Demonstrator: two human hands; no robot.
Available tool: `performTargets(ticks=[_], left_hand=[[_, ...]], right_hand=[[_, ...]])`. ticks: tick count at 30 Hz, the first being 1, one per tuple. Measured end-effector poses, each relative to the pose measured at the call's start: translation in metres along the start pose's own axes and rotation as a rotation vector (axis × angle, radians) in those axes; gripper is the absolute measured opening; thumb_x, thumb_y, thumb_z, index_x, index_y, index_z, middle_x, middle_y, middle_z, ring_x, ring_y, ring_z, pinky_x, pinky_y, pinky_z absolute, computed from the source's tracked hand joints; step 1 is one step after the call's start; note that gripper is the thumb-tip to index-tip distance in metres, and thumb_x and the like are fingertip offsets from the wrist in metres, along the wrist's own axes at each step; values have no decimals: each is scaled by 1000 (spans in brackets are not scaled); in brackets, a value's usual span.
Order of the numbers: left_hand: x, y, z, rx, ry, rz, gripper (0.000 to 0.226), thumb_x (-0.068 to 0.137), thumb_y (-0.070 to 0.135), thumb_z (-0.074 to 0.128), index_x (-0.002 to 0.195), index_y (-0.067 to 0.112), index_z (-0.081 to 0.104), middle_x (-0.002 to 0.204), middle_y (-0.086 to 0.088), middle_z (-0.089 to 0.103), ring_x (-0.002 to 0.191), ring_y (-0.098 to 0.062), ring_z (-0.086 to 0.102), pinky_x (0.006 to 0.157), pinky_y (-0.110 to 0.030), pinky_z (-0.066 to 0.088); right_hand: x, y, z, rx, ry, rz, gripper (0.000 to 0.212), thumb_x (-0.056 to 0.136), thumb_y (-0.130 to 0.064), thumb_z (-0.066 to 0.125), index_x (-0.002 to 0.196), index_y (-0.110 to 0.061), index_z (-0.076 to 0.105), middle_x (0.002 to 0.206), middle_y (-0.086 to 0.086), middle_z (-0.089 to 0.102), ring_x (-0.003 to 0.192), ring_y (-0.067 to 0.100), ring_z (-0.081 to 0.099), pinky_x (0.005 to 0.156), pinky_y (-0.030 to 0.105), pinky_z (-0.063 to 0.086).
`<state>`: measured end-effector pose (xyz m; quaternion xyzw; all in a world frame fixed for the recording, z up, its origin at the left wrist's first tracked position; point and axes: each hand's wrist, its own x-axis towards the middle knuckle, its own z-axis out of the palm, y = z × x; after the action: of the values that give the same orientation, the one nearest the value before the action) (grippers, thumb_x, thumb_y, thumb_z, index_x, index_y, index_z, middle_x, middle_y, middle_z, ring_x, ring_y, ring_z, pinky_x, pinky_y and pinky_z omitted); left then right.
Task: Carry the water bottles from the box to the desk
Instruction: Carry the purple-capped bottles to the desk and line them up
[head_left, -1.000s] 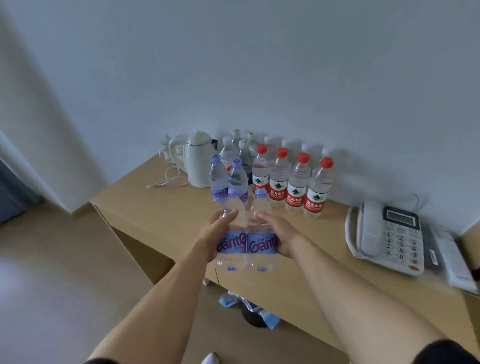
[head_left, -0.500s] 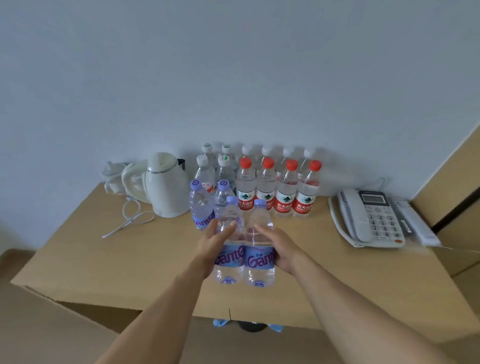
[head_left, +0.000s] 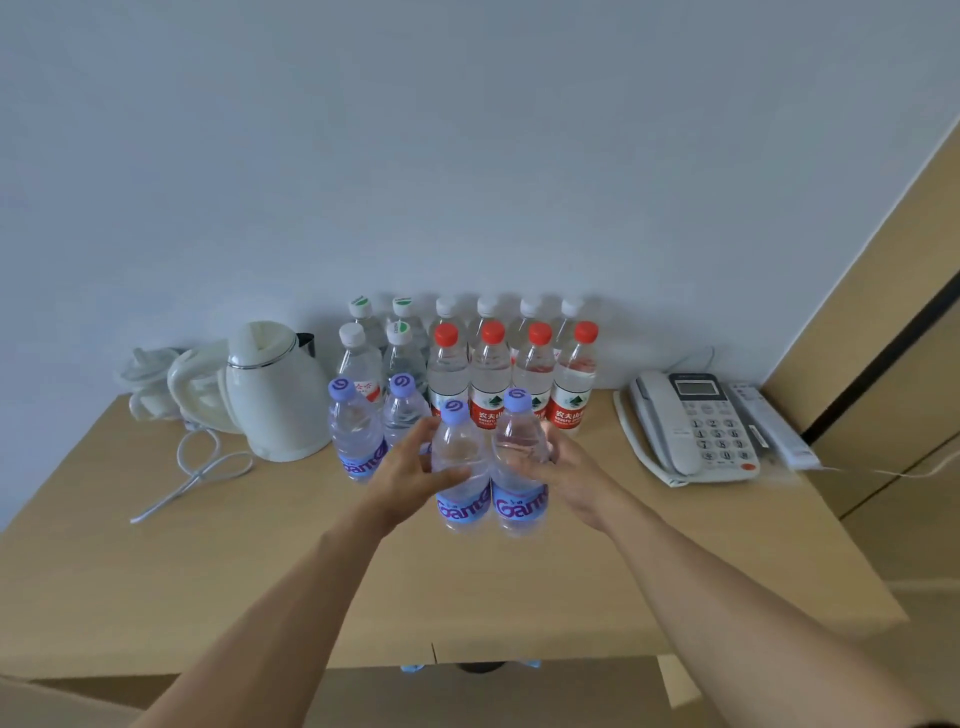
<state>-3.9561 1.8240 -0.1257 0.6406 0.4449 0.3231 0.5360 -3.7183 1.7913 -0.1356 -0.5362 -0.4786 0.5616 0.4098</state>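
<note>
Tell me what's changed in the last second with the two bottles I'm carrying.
Both hands, left hand and right hand, carried the two purple-capped bottles forward from beyond the desk's near edge to over the desk, near the standing bottles. Grip unchanged. The kettle, phone and red-capped bottles stayed put.

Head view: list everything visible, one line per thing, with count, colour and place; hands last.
Purple-capped bottles: four, clear with blue labels; two held at front centre, two standing behind left.
Red-capped bottles: four, clear with red labels, in a row mid-desk.
White-capped bottles: eight, some caps marked green, at the back by the wall.
Kettle: one, cream, left of the bottles, cord trailing.
Telephone: one, white, on the right.
Remote-like unit: one, white, right of the telephone.
Desk: one, light wood.
Left hand: grips the left held bottle.
Right hand: grips the right held bottle.
</note>
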Motion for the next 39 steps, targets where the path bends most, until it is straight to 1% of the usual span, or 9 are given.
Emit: performTargets(ticks=[5, 9, 13, 15, 20, 25, 30, 34, 39], left_hand=[[4, -12, 4, 109, 23, 2, 58, 82, 13, 83, 129, 28, 54, 116, 7, 72, 103, -11, 71, 94, -36, 56], [5, -19, 5, 240, 72, 4, 59, 79, 22, 85, 128, 35, 55, 113, 23, 68, 102, 8, 62, 91, -27, 53], [3, -25, 7, 251, 83, -1, 57, 80, 17, 84, 127, 30, 56, 112, 24, 68, 100, 10, 63, 88, -25, 56], [4, -25, 8, 254, 86, 2, 57, 82, 16, 82, 130, 27, 54, 115, 21, 68, 102, 9, 63, 92, -28, 56], [1, -18, 11, 377, 84, -15, 63, 83, 22, 81, 138, 24, 50, 126, 9, 65, 119, -11, 59, 104, -37, 50], [-5, 8, 10, 640, 246, 151, 63, 79, 34, 83, 136, 27, 55, 106, 8, 63, 96, -11, 59, 80, -29, 51], [12, 48, 6, 897, 179, 205, 43, 82, 34, 82, 120, 21, 68, 91, 5, 59, 84, -18, 58, 73, -33, 51], [26, 61, 5, 1042, 99, 148, 38, 82, 37, 81, 112, 18, 69, 100, -1, 69, 92, -21, 63, 73, -32, 50], [36, 63, 7, 1047, 82, 150, 34, 81, 32, 83, 106, 13, 70, 99, -3, 70, 82, -16, 56, 70, -27, 42]], right_hand=[[5, 6, -5, -53, 46, -19, 69, 64, -40, 89, 126, -30, 60, 120, -10, 72, 118, 10, 63, 102, 34, 49], [7, 14, -5, -31, 64, -17, 59, 79, -19, 85, 130, -29, 57, 120, -9, 72, 115, 8, 65, 97, 29, 50], [7, 21, -2, -40, 64, -8, 59, 81, -9, 82, 127, -33, 55, 121, -21, 69, 115, -2, 63, 90, 16, 52], [6, 23, 0, -57, 64, -5, 56, 82, -7, 81, 123, -35, 55, 116, -27, 69, 110, -9, 62, 82, 8, 50], [4, 24, -3, -134, 73, -8, 59, 80, -14, 84, 126, -38, 55, 122, -21, 68, 116, -2, 60, 84, 14, 51], [2, 13, -5, -266, 133, -51, 72, 75, -19, 88, 137, -28, 53, 133, -10, 62, 124, 10, 55, 103, 34, 47], [9, -3, -7, -541, 242, -188, 53, 73, -23, 88, 121, -25, 64, 103, -15, 66, 89, -16, 55, 72, 0, 36], [8, -3, -7, -590, 241, -219, 51, 73, -20, 87, 120, -22, 67, 98, -18, 65, 86, -23, 51, 70, -3, 35], [6, -5, -7, -588, 234, -209, 50, 74, -19, 86, 119, -25, 65, 100, -22, 62, 88, -24, 50, 68, -3, 35]])
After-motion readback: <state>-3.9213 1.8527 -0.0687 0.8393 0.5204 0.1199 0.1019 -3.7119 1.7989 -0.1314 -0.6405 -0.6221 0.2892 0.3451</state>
